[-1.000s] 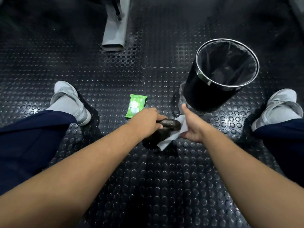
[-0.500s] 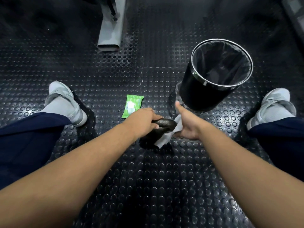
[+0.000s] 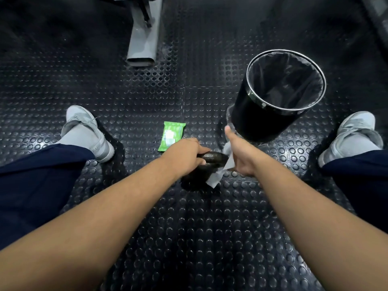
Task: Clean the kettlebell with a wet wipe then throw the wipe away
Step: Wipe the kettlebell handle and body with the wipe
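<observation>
The kettlebell (image 3: 206,164) is kept on the studded rubber floor (image 3: 201,238) between the two grey shoes, and its handle is clasped by the left hand (image 3: 184,157), fingers curled round the bar as in the frames a second back. What has changed is small: the right hand (image 3: 241,156) is seen slightly higher along the bell's right flank than a second ago, thumb now pointed up toward the bin, and the white wet wipe (image 3: 219,175) is pressed between palm and metal with a loose corner trailing lower toward the floor. How far the right fingers are bent behind the wipe cannot be told, since they are hidden by the hand itself; the wipe is plainly held against the bell. The shift is read as one wiping stroke on the side of the bell, so the cleaning step is judged mid-way, not finished. The far side and underside of the bell are not shown, so coverage there cannot be confirmed. The black lined bin (image 3: 281,93) is stood just beyond the right hand, open-topped and near, so disposal is judged an easy short reach once wiping is done. The green wipe packet (image 3: 171,136) is left flat on the floor just behind the left hand, untouched. A grey machine foot (image 3: 142,45) is visible well apart at the top.
</observation>
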Motion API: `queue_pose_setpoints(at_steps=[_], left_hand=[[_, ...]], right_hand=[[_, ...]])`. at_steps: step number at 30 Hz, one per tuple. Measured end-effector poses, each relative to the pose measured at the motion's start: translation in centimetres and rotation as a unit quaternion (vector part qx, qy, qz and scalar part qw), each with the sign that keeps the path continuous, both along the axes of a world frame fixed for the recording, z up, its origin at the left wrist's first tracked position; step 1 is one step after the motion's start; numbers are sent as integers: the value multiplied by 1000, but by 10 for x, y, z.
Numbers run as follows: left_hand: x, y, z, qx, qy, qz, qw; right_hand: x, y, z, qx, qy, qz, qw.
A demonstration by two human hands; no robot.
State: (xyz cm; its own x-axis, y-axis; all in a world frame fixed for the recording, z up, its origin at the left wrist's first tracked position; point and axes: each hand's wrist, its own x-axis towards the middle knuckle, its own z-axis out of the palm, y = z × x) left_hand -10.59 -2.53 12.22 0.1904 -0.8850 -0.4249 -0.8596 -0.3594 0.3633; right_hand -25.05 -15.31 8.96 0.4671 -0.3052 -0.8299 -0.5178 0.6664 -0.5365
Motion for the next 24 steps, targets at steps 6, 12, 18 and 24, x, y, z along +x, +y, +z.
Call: queue_pose_setpoints(at_steps=[6,12,18,24], left_hand=[[0,-3,-1,8,-9,-7,1000],[6,-7,0,29,-22,-22,999],[4,-8,-1,33,-20,-19,999],[5,-6,2,28,-29,-28,999]], right_hand=[[-1,19,-31,-39,65,29,997],[-10,15,-12,-23,30,-8,999],[-10,7,-51,-72,60,35,995],[-19,21,-30,-30,8,-70,997]])
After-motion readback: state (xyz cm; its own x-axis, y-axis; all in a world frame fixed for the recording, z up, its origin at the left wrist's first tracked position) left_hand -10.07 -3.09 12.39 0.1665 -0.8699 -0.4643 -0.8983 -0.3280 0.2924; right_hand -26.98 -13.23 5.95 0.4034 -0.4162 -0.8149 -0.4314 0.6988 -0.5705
